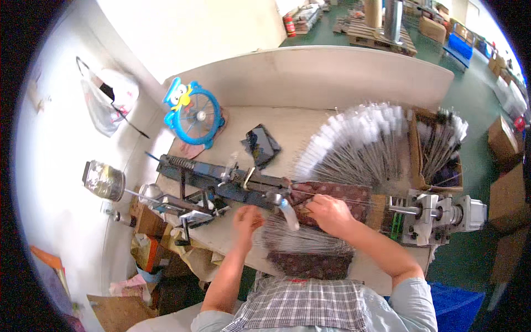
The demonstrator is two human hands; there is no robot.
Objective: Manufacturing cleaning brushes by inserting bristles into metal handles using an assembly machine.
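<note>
My left hand (248,220) is at the near side of the dark metal jig (232,191), its fingers curled together; whatever they hold, if anything, is too small to make out. To the right, my right hand (330,214) has its fingertips pinched over a dark dotted cloth (354,198), just below a thin wire stretched toward the motor spindle (406,210). Its fingers hide what they grip. Between my hands a pale, clear-looking handle (289,214) sticks out from the jig's end. A bundle of thin wires (301,240) lies in front of me on dark cloth.
White-tipped wire brushes (354,138) fan out at the back right, beside a cardboard box (418,149) of more brushes. A blue toy-shaped fan (199,117) and a black phone-like slab (261,145) stand farther back. A raised board (310,74) edges the table.
</note>
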